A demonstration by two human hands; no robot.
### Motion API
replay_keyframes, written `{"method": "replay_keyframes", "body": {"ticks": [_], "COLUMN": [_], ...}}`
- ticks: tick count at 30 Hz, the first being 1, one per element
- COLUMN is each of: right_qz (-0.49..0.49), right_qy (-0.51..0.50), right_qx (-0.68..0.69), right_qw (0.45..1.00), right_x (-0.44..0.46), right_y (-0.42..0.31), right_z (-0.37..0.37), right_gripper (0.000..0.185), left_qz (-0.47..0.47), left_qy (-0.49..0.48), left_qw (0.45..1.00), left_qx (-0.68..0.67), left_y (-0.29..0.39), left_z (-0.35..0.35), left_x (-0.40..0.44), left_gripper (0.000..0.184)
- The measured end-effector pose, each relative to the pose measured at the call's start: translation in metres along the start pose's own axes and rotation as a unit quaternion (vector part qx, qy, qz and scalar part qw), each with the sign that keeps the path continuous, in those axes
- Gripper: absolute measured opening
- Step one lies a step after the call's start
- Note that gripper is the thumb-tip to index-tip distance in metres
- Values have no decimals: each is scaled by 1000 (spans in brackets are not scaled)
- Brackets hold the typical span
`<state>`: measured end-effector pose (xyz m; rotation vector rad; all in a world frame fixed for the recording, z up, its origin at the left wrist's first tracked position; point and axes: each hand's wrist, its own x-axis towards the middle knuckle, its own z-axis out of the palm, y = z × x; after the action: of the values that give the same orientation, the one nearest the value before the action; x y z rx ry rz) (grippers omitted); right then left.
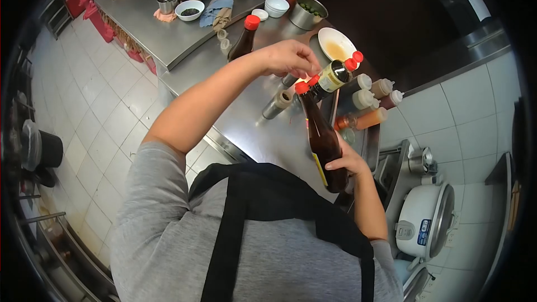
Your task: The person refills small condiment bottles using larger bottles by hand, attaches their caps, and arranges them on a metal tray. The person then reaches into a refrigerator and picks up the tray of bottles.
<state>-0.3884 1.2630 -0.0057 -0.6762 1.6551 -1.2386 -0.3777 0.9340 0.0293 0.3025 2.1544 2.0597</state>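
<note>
My right hand (348, 159) is wrapped around the lower part of a dark brown glass sauce bottle (323, 134). The bottle leans, its red top (302, 88) pointing away from me, and a yellow label edge shows on its side. Just beyond that top, my left hand (291, 59) hovers with the fingers curled together. Whatever its fingertips may pinch is too small to make out. Close to those fingertips stands a red-capped bottle with a pale label (334, 76). A metal shaker (278, 103) is on the steel counter (246, 117) below my left hand.
Another dark red-capped bottle (244, 39) stands behind my left forearm. Several squeeze bottles (366, 99) crowd the right side. Farther back are a stained white plate (337, 45), a metal pot (309, 14) and white bowls (276, 5). A rice cooker (422, 221) sits at right.
</note>
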Motion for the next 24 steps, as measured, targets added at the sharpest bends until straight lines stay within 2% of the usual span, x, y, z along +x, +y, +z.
{"method": "replay_keyframes", "body": {"ticks": [2, 3, 10, 24], "right_qz": [49, 61, 124, 162], "right_qy": [12, 7, 3, -15], "right_qx": [-8, -20, -94, -162], "right_qw": [999, 998, 988, 973], "right_x": [-3, -3, -2, 6], "right_y": [-8, -6, -4, -34], "right_z": [-5, -11, -33, -43], "right_gripper": [99, 99, 98, 95], "left_qz": [32, 13, 2, 17], "left_qy": [-43, -38, -27, -27], "left_qw": [997, 999, 1000, 999], "left_qx": [54, 23, -5, -14], "left_y": [-14, -28, -74, -91], "left_z": [-3, -1, 17, 13], "left_x": [2, 7, 20, 24], "left_gripper": [20, 26, 26, 26]}}
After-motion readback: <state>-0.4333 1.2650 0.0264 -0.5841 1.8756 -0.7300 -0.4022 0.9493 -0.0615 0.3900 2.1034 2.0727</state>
